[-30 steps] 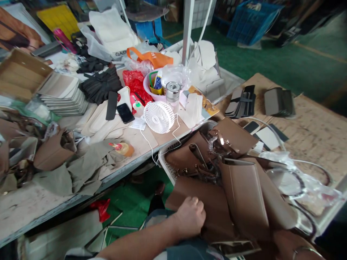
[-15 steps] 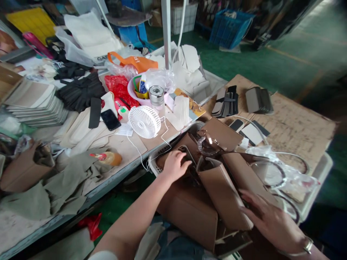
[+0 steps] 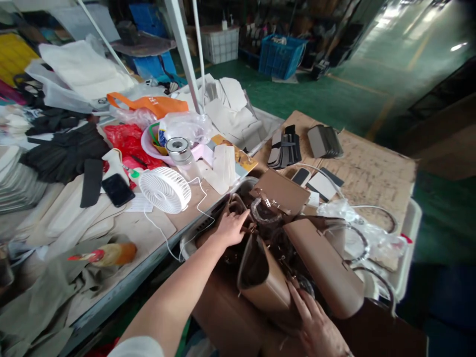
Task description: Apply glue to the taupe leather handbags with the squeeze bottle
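Note:
Brown handbags lie heaped in a light plastic basket [image 3: 188,246] in front of me. My left hand [image 3: 232,228] reaches into the heap. Its index finger points over the bags, and its thumb and curled fingers close at the top corner of a gaping handbag [image 3: 273,282]. My right hand [image 3: 316,317] rests along that bag's right side with fingers stretched out. Another handbag [image 3: 323,267] with a rounded flap lies to the right. Behind them, a brown bag [image 3: 280,191] has metal fittings and a plastic-wrapped handle [image 3: 265,213].
On the left table stand a white fan [image 3: 165,190], a jar with a metal lid [image 3: 182,156], a phone [image 3: 118,190] and a glue bottle [image 3: 115,254]. At right, a board-topped surface [image 3: 375,168] carries bundled dark pieces [image 3: 325,141] and clear plastic wrap [image 3: 368,233].
My view has swung right. My left hand has moved right onto the top of the middle handbag, whose mouth now gapes wider. My right hand has come against its side.

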Available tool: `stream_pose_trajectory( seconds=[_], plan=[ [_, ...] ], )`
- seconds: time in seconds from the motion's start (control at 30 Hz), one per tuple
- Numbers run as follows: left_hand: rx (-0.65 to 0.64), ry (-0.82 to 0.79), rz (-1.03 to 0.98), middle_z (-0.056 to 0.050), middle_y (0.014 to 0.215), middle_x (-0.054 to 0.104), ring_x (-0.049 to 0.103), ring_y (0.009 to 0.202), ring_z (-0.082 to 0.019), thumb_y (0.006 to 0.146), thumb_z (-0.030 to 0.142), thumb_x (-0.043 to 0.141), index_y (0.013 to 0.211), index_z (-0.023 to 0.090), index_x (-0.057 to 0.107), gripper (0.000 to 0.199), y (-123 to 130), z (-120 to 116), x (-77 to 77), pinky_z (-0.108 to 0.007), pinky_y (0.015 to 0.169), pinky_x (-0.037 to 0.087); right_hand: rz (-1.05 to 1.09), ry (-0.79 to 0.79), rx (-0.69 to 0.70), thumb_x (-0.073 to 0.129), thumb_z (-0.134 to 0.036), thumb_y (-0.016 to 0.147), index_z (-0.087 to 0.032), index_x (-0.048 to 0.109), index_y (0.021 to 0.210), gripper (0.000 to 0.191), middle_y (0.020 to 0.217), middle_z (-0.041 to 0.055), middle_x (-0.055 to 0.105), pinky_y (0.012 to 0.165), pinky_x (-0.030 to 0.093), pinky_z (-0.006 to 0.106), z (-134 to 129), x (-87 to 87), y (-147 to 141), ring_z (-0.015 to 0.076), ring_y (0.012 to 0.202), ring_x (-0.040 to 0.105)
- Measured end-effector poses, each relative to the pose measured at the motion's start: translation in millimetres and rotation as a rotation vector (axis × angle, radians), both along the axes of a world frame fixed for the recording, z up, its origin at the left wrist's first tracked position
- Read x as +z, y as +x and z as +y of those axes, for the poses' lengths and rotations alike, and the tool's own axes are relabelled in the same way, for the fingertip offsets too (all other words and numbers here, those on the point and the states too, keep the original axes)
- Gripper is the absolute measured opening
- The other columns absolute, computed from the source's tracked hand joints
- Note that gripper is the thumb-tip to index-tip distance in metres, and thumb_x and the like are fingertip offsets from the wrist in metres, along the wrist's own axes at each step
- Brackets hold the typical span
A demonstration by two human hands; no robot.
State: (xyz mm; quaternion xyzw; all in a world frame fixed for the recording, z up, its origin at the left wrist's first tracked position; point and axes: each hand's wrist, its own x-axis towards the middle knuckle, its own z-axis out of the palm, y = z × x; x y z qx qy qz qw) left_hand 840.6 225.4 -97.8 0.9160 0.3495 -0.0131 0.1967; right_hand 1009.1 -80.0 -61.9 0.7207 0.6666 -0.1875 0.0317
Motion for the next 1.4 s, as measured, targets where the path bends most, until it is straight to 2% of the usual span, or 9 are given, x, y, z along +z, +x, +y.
stream_pose_trajectory(
  seconds=[0.07,0.17,0.37,0.57,0.7,0.87,1.07,1.17,1.4],
  plan=[
    [0.027,0.024,0.008,-0.015,0.113,0.062,0.049,0.107,-0.032,0.079,0.026,0.058,0.134,0.012,0.045,0.058,-35,-18,4.8,-0.049,0.093,0.038,0.009,-0.006,-0.013,0.04,0.01,0.059,-0.024,-0.009,0.15,0.109,0.137,0.0121,0.05,0.097,0.05,0.035,-10,-10.5,7,0.0267,0.121,0.053],
    [0.005,0.005,0.053,-0.009,0.09,0.062,0.052,0.093,-0.028,0.078,0.017,0.059,0.085,0.017,0.069,0.012,-84,-46,4.7,-0.042,0.08,0.043,-0.006,-0.006,-0.06,0.036,0.011,0.066,-0.024,0.014,0.151,0.095,0.129,0.0122,0.058,0.088,0.055,0.032,-22,-27.4,21,0.0248,0.109,0.062],
    [-0.02,-0.053,-0.054,-0.002,0.083,0.06,0.05,0.093,-0.023,0.083,0.014,0.057,0.086,0.023,0.069,0.014,-111,-80,-0.5,-0.046,0.094,0.037,0.136,-0.088,-0.075,0.037,0.005,0.07,-0.024,0.054,0.133,0.072,0.116,0.0086,0.067,0.073,0.06,0.025,-14,-25.7,42,0.0212,0.092,0.07],
    [0.036,-0.065,-0.122,0.0,0.08,0.06,0.051,0.09,-0.02,0.081,0.013,0.058,0.085,0.024,0.067,0.015,-109,-99,5.6,-0.048,0.097,0.033,0.254,0.332,0.101,0.043,-0.016,0.089,-0.017,0.041,0.14,0.051,0.125,0.0112,0.061,0.089,0.056,0.03,68,34.2,6,0.0209,0.108,0.063],
    [0.091,-0.078,-0.147,0.002,0.076,0.058,0.051,0.084,-0.019,0.079,0.015,0.062,0.081,0.026,0.066,0.012,-109,-112,8.5,-0.053,0.101,0.029,0.29,0.253,0.168,0.041,-0.016,0.093,-0.02,0.047,0.135,0.043,0.124,0.01,0.06,0.096,0.051,0.034,167,58.7,-24,0.021,0.112,0.059],
    [0.124,-0.083,-0.195,0.002,0.075,0.058,0.051,0.082,-0.019,0.079,0.018,0.061,0.083,0.026,0.065,0.009,-108,-129,7.9,-0.057,0.105,0.027,0.113,-0.276,0.244,0.065,-0.013,0.081,-0.013,0.048,0.131,0.053,0.129,0.0132,0.055,0.102,0.043,0.035,290,7.6,-48,0.0236,0.118,0.052],
    [0.18,-0.062,-0.256,0.0,0.076,0.055,0.053,0.082,-0.02,0.079,0.014,0.058,0.089,0.026,0.066,0.017,-115,-143,-2.9,-0.06,0.106,0.03,-0.056,-0.557,0.181,0.058,-0.033,0.091,-0.016,0.055,0.12,0.034,0.118,0.0087,0.058,0.088,0.05,0.046,317,-74.5,-69,0.0227,0.103,0.059],
    [0.198,-0.064,-0.278,-0.001,0.077,0.055,0.053,0.083,-0.02,0.078,0.014,0.057,0.09,0.026,0.065,0.018,-117,-144,-4.6,-0.061,0.106,0.03,-0.058,-0.537,0.128,0.058,-0.034,0.091,-0.014,0.057,0.116,0.032,0.115,0.0088,0.059,0.086,0.051,0.043,321,-76.0,-62,0.0213,0.1,0.06],
    [0.228,-0.066,-0.312,-0.002,0.078,0.055,0.054,0.083,-0.021,0.08,0.015,0.057,0.092,0.025,0.066,0.018,-119,-147,-6.8,-0.056,0.101,0.038,0.148,-0.248,-0.113,0.055,-0.031,0.087,-0.018,0.067,0.098,0.021,0.088,0.0053,0.068,0.082,0.048,0.037,340,-27.5,9,0.0208,0.087,0.062]
  ],
)
